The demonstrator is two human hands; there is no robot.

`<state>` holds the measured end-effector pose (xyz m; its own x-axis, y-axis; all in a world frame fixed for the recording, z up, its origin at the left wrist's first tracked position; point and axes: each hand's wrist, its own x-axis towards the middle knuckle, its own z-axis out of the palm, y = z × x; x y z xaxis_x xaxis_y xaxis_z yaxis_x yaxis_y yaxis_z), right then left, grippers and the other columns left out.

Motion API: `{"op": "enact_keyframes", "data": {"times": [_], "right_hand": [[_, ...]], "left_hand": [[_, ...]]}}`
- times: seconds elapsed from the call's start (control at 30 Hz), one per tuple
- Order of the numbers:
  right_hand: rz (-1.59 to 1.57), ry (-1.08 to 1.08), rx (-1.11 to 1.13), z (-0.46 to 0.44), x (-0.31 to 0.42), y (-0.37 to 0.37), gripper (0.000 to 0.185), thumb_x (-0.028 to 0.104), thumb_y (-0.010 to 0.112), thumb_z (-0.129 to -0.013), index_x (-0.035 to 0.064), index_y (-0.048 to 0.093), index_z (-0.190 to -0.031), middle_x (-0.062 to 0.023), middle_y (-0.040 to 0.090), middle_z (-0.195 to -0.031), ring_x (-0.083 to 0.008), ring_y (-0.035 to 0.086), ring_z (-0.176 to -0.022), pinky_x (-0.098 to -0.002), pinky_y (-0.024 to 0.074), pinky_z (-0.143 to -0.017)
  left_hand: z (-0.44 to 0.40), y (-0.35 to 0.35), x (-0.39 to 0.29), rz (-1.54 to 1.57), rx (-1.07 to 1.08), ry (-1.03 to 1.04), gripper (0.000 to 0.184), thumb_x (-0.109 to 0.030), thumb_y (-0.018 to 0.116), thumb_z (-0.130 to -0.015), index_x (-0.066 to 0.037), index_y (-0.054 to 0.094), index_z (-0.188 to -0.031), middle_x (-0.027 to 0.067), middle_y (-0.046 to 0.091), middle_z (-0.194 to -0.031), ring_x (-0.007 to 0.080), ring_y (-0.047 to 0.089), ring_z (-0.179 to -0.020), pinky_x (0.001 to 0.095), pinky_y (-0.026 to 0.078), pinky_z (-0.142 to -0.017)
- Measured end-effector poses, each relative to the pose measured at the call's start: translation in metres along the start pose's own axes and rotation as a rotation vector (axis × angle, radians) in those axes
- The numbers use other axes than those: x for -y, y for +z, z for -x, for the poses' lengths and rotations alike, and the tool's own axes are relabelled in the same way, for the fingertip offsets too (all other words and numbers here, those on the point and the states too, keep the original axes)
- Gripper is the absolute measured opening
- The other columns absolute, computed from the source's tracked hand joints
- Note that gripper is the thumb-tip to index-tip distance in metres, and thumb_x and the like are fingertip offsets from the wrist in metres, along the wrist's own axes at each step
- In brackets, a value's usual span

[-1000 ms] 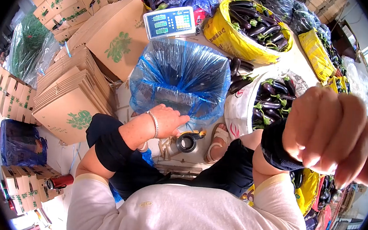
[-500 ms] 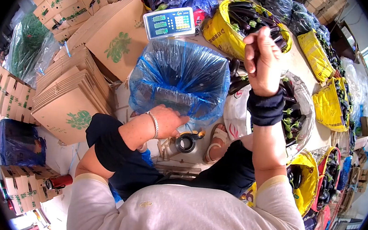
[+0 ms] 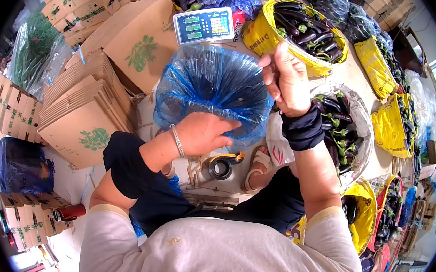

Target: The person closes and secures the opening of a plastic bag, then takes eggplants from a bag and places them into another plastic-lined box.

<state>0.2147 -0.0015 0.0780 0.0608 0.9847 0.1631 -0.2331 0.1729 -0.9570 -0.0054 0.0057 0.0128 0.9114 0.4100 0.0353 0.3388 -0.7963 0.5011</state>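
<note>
A blue plastic bag [image 3: 180, 94] lines an open-topped container, its edges folded over the outside. My left hand [image 3: 205, 134], with a bracelet at the wrist, is over the near rim of the bag, thumb and forefinger apart; I see nothing in it. Raised above the bag's right side, my right hand [image 3: 291, 85] has loosely curled fingers with gaps between them and nothing visible in them. Just right of it stands a white woven sack [image 3: 365, 143] of dark purple eggplants [image 3: 339, 123]. A digital scale display [image 3: 204, 26] is behind the bag.
Flattened cardboard boxes [image 3: 82, 119] lean at the left. A yellow bag [image 3: 258, 31] of eggplants stands behind my right hand, and more yellow bags [image 3: 389, 125] line the right. A tape dispenser [image 3: 221, 167] lies on the floor between my feet.
My right hand has moved left and lower, from in front of the yellow bag toward the blue-lined container. My left hand has shifted slightly right and up over the rim.
</note>
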Motion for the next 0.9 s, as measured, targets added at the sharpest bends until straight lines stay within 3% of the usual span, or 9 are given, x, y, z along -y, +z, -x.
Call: {"op": "enact_keyframes", "data": {"times": [0.3, 0.43, 0.5, 0.53, 0.6, 0.63, 0.7, 0.83, 0.9], "right_hand": [[-0.032, 0.022, 0.051, 0.002, -0.014, 0.011, 0.036, 0.037, 0.056, -0.098, 0.004, 0.064, -0.086, -0.0016, 0.054, -0.058, -0.0041, 0.036, -0.035, -0.0169, 0.0241, -0.032], [-0.053, 0.024, 0.044, -0.001, -0.02, 0.005, 0.023, 0.026, 0.064, -0.094, 0.0026, 0.064, -0.096, -0.0012, 0.061, -0.075, -0.0056, 0.052, -0.057, -0.0177, 0.0379, -0.05], [0.018, -0.004, -0.002, -0.004, -0.026, 0.007, 0.022, 0.017, 0.071, -0.088, 0.0013, 0.063, -0.102, -0.0029, 0.064, -0.088, -0.0095, 0.06, -0.075, -0.0213, 0.0472, -0.066], [0.035, -0.034, 0.008, -0.004, -0.027, 0.009, 0.025, 0.012, 0.072, -0.086, 0.0009, 0.062, -0.105, -0.0044, 0.063, -0.095, -0.012, 0.06, -0.086, -0.0237, 0.0467, -0.074], [0.067, -0.094, 0.027, -0.002, -0.029, 0.011, 0.034, 0.004, 0.075, -0.081, 0.0001, 0.06, -0.111, -0.0074, 0.062, -0.11, -0.0168, 0.058, -0.106, -0.0286, 0.0458, -0.09], [0.054, -0.085, 0.041, -0.002, -0.03, 0.01, 0.035, 0.002, 0.075, -0.079, -0.0001, 0.06, -0.111, -0.0085, 0.06, -0.114, -0.0181, 0.057, -0.11, -0.0296, 0.0449, -0.092], [0.027, -0.066, 0.066, -0.002, -0.031, 0.005, 0.038, -0.001, 0.076, -0.077, -0.0004, 0.06, -0.112, -0.0106, 0.058, -0.12, -0.0206, 0.053, -0.118, -0.0317, 0.043, -0.098], [-0.016, -0.056, 0.069, -0.002, -0.032, 0.004, 0.036, -0.003, 0.072, -0.08, 0.0002, 0.061, -0.114, -0.0098, 0.062, -0.116, -0.0207, 0.056, -0.117, -0.0318, 0.0439, -0.098], [-0.001, -0.034, 0.076, -0.002, -0.03, 0.005, 0.035, -0.003, 0.072, -0.08, 0.0004, 0.062, -0.113, -0.0102, 0.063, -0.116, -0.0213, 0.057, -0.116, -0.0319, 0.0436, -0.099]], "left_hand": [[-0.004, -0.009, -0.001, 0.361, -0.197, 0.022, 0.04, -0.025, 0.064, -0.09, -0.004, 0.06, -0.124, 0.0138, 0.07, -0.092, 0.0263, 0.069, -0.083, 0.0328, 0.053, -0.075], [-0.005, -0.012, -0.001, 0.501, -0.221, -0.04, 0.039, -0.022, 0.064, -0.091, -0.003, 0.058, -0.125, 0.0113, 0.071, -0.091, 0.0186, 0.069, -0.083, 0.0293, 0.053, -0.076], [-0.006, -0.012, -0.003, 0.559, -0.263, -0.055, 0.036, -0.02, 0.064, -0.089, -0.002, 0.061, -0.12, 0.0129, 0.071, -0.088, 0.0231, 0.07, -0.079, 0.0308, 0.053, -0.073], [-0.006, -0.012, -0.004, 0.588, -0.283, -0.063, 0.035, -0.019, 0.065, -0.088, -0.002, 0.062, -0.118, 0.0136, 0.071, -0.086, 0.0254, 0.07, -0.077, 0.0316, 0.053, -0.071], [-0.005, -0.015, -0.003, 0.563, -0.22, -0.091, 0.037, -0.019, 0.062, -0.091, -0.002, 0.059, -0.123, 0.0112, 0.071, -0.091, 0.019, 0.069, -0.082, 0.0299, 0.053, -0.075], [-0.005, -0.016, -0.002, 0.55, -0.189, -0.105, 0.038, -0.019, 0.061, -0.093, -0.002, 0.058, -0.126, 0.01, 0.071, -0.094, 0.0158, 0.069, -0.084, 0.0291, 0.054, -0.078], [-0.006, -0.012, -0.001, 0.554, -0.234, -0.084, 0.036, -0.02, 0.064, -0.089, -0.003, 0.061, -0.121, 0.0126, 0.072, -0.089, 0.0217, 0.07, -0.079, 0.0311, 0.053, -0.073], [-0.006, -0.01, 0.0, 0.55, -0.25, -0.076, 0.035, -0.021, 0.065, -0.087, -0.004, 0.063, -0.117, 0.0139, 0.072, -0.087, 0.0246, 0.07, -0.076, 0.0319, 0.053, -0.07], [-0.006, -0.013, 0.0, 0.532, -0.192, -0.092, 0.036, -0.02, 0.062, -0.091, -0.002, 0.061, -0.122, 0.0113, 0.071, -0.091, 0.0188, 0.069, -0.082, 0.0297, 0.053, -0.076]]}}
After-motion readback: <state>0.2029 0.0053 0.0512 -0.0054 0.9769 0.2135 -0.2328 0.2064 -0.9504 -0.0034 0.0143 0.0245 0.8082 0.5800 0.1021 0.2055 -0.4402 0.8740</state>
